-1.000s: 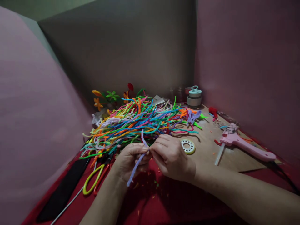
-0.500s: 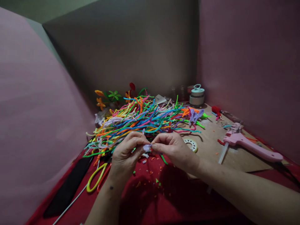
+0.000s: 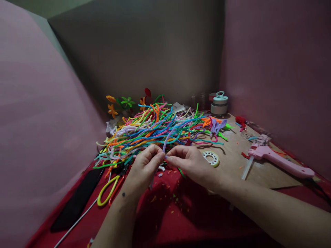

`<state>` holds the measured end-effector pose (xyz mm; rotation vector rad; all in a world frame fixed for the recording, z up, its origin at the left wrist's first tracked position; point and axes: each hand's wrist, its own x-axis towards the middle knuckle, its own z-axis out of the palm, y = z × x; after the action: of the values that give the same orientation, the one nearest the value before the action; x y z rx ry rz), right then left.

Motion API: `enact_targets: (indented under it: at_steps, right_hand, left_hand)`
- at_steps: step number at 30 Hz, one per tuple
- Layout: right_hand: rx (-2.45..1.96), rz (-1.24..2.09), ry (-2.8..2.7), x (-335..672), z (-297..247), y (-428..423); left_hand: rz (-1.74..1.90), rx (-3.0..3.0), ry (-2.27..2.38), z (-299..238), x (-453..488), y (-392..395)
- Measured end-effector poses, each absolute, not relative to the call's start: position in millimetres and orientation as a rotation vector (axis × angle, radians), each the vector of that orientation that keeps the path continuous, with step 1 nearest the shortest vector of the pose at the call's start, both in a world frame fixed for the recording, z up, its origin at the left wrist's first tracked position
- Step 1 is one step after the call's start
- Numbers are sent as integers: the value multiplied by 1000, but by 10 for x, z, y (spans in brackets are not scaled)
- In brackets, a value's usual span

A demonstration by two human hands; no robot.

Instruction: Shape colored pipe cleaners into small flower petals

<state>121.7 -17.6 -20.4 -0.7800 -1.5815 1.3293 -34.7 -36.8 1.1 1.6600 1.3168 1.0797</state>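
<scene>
A lilac pipe cleaner [image 3: 168,140] rises from between my fingertips, its upper part leaning to the right. My left hand [image 3: 148,163] is closed, pinching it between thumb and forefinger. The fingertips of my right hand [image 3: 184,160] meet those of the left and are pinched at the same spot on the lilac piece. What lies inside the pinch is mostly hidden. Just beyond both hands spreads a big heap of coloured pipe cleaners [image 3: 139,134]. Purple bent loops [image 3: 217,126] lie at the heap's right end.
On the right, a pink glue gun [image 3: 279,160] rests on a brown board [image 3: 232,155] with a roll of tape [image 3: 211,159]. Yellow-handled scissors [image 3: 103,193] and a black flat object [image 3: 77,201] lie left. Scraps dot the red cloth [image 3: 165,220]. A lidded jar [image 3: 219,103] stands behind.
The lilac pipe cleaner now stands upright above my fingertips, where before a small lilac bit showed between the hands. Both hands stay close together. The view has shifted slightly.
</scene>
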Motion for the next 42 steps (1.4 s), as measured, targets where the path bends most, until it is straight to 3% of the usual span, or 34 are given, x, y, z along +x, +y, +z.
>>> enact_targets:
  at_steps: [4,20,28,34,42]
  right_hand:
    - [-759,1646,-1369,1208,-163,-130]
    - [-846,1252,-1533,1198,-311,-94]
    - [-717,1606,-1347,1200,-239,-100]
    - [-544,2128,-1120,1267,-230,-16]
    - [-666,2110,-1188,1270,-207,-13]
  left_hand:
    - [1148,1659,1353,20,-332,-372]
    - [1059,2446,1522,-93,-309,-331]
    - [895,2146,1529,28,-360,-373]
    - [768,2075,1393,157,-404,-427]
    - [722,2038,1415,180,-375,-428]
